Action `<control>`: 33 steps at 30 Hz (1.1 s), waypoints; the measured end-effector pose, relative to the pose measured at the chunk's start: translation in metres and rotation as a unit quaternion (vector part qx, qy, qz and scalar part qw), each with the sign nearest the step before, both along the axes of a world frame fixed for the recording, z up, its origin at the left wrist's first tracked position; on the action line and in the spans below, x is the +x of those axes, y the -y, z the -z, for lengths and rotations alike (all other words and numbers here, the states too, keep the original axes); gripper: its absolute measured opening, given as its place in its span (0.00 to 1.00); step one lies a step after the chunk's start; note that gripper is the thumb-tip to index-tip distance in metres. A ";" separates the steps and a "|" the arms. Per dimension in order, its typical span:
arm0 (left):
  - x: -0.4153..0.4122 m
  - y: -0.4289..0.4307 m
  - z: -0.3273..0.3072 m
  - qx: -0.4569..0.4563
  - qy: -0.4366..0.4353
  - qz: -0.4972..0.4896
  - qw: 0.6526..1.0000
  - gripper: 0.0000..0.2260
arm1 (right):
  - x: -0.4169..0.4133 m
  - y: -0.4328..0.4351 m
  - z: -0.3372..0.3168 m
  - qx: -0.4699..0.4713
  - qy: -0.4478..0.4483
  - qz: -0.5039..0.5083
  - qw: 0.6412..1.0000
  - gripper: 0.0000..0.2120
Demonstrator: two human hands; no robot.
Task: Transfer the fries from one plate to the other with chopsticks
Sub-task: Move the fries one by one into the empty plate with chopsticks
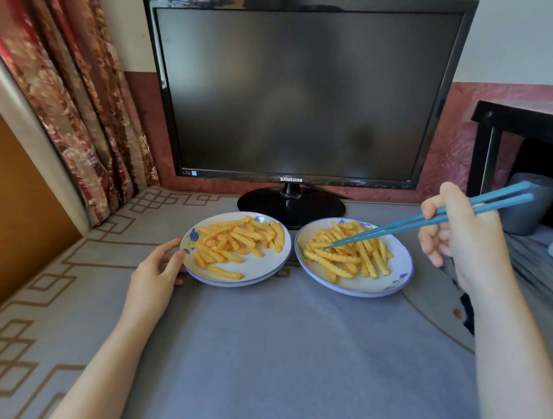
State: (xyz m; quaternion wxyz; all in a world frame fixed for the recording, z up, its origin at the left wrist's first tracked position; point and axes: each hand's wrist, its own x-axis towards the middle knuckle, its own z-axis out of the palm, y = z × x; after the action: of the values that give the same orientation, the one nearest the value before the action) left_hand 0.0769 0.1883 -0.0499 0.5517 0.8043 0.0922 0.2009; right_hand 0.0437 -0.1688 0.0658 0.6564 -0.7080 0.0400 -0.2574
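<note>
Risks, largest item down. Left plate [240, 280] and right plate [354, 290] side by side on the counter [275, 352], rims almost touching. Both loaded, so little bare landing room on either. Likely fault: a drop into the narrow gap between the rims during the crossing.

Left hand [157, 271] holding the near-left rim of the left plate, thumb at the edge, fingers beside and under it. Any tug there liable to slide the plate on the cloth.

Right hand [460, 233] clamped round the chopsticks [428, 222], gripped above the middle, with a long reach forward; weak pinch at the tips to be expected. Tips close together, down among the fries [344, 258] heaped on the right plate. Pinched piece or none: impossible to tell. Crinkle-cut, short and interlocked, so prone to pivoting, snapping or dragging neighbours over the rim if squeezed off-centre.

Surroundings, same order. Monitor [311, 90], screen dark, at the back of the counter, stand foot just behind both plates, limiting any push rearward. Patterned curtain [83, 107] at far left, well apart. Dark table [518, 119] at right, grey bin [528, 204] beneath it, behind the right hand. Neither on the route between the plates.
</note>
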 end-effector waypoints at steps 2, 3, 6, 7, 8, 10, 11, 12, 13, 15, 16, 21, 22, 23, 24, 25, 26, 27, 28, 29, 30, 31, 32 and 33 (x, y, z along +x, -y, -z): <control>0.000 0.000 0.000 0.000 0.000 0.000 1.000 0.14 | -0.001 0.002 0.000 -0.004 0.000 -0.005 1.000 0.19; 0.000 0.000 -0.001 0.001 -0.001 -0.001 1.000 0.14 | -0.001 0.003 -0.001 -0.003 0.001 -0.009 1.000 0.20; -0.001 0.001 -0.001 -0.001 0.001 -0.001 1.000 0.14 | -0.005 0.001 -0.003 0.012 0.011 -0.019 1.000 0.19; -0.001 0.002 -0.001 -0.001 0.002 -0.002 1.000 0.14 | -0.007 -0.001 -0.005 0.020 0.016 -0.022 0.999 0.19; -0.001 0.002 -0.001 -0.001 0.003 -0.003 1.000 0.13 | -0.008 -0.005 -0.006 0.029 0.024 -0.026 0.999 0.19; -0.001 0.002 -0.002 -0.001 0.005 -0.002 1.000 0.14 | -0.010 -0.018 -0.006 0.043 0.038 -0.048 0.997 0.19; -0.001 0.001 -0.001 0.000 0.005 -0.002 1.000 0.14 | -0.011 -0.026 -0.006 0.043 0.041 -0.067 0.996 0.19; 0.000 0.001 -0.001 0.000 0.005 -0.002 1.000 0.14 | -0.011 -0.035 -0.004 0.038 0.040 -0.092 0.994 0.20; 0.000 0.000 0.000 0.000 0.004 -0.002 1.000 0.14 | -0.011 -0.045 -0.001 0.028 0.036 -0.119 0.992 0.20; 0.000 0.000 0.000 0.002 0.004 -0.003 1.000 0.14 | -0.011 -0.062 0.006 0.011 0.021 -0.160 0.987 0.21; 0.001 0.000 0.000 0.002 0.004 -0.004 1.000 0.14 | -0.011 -0.069 0.010 0.004 0.013 -0.175 0.984 0.21; 0.001 -0.001 0.001 -0.001 0.005 -0.002 1.000 0.14 | -0.012 -0.096 0.031 -0.014 0.007 -0.258 0.966 0.20; 0.001 0.000 0.001 -0.001 0.006 -0.003 1.000 0.14 | -0.010 -0.098 0.034 -0.017 0.004 -0.268 0.963 0.20; 0.001 0.000 0.001 0.000 0.005 -0.006 1.000 0.14 | -0.009 -0.100 0.037 -0.020 -0.002 -0.275 0.961 0.20; 0.001 0.000 0.000 0.001 0.005 -0.009 1.000 0.13 | -0.007 -0.101 0.038 -0.023 -0.009 -0.278 0.960 0.20; 0.000 0.001 0.000 0.000 0.006 -0.011 1.000 0.13 | -0.006 -0.101 0.039 -0.023 -0.016 -0.277 0.960 0.21; 0.000 0.002 0.000 0.000 0.008 -0.012 1.000 0.13 | -0.004 -0.100 0.040 -0.019 -0.021 -0.272 0.962 0.21; 0.000 0.002 -0.001 0.002 0.010 -0.013 1.000 0.13 | -0.003 -0.100 0.040 -0.013 -0.026 -0.262 0.964 0.21; 0.000 0.003 -0.001 0.004 0.011 -0.013 1.000 0.13 | -0.003 -0.100 0.040 -0.005 -0.031 -0.249 0.968 0.22; -0.001 0.003 -0.002 0.006 0.012 -0.013 1.000 0.13 | -0.002 -0.100 0.040 0.005 -0.035 -0.234 0.972 0.22; -0.001 0.003 -0.002 0.007 0.012 -0.013 1.000 0.13 | -0.002 -0.099 0.040 0.015 -0.037 -0.219 0.975 0.22; -0.001 0.003 -0.002 0.007 0.012 -0.013 1.000 0.13 | -0.002 -0.099 0.039 0.023 -0.037 -0.207 0.977 0.22; -0.001 0.002 -0.002 0.008 0.011 -0.013 1.000 0.13 | -0.003 -0.099 0.038 0.030 -0.036 -0.198 0.979 0.23; 0.000 0.002 -0.001 0.008 0.010 -0.012 1.000 0.13 | -0.003 -0.098 0.037 0.035 -0.036 -0.190 0.980 0.23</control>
State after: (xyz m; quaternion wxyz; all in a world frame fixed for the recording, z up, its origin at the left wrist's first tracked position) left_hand 0.0770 0.1865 -0.0490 0.5436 0.8055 0.0944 0.2162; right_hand 0.0409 -0.0710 0.0289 0.7160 -0.6879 -0.0631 -0.1008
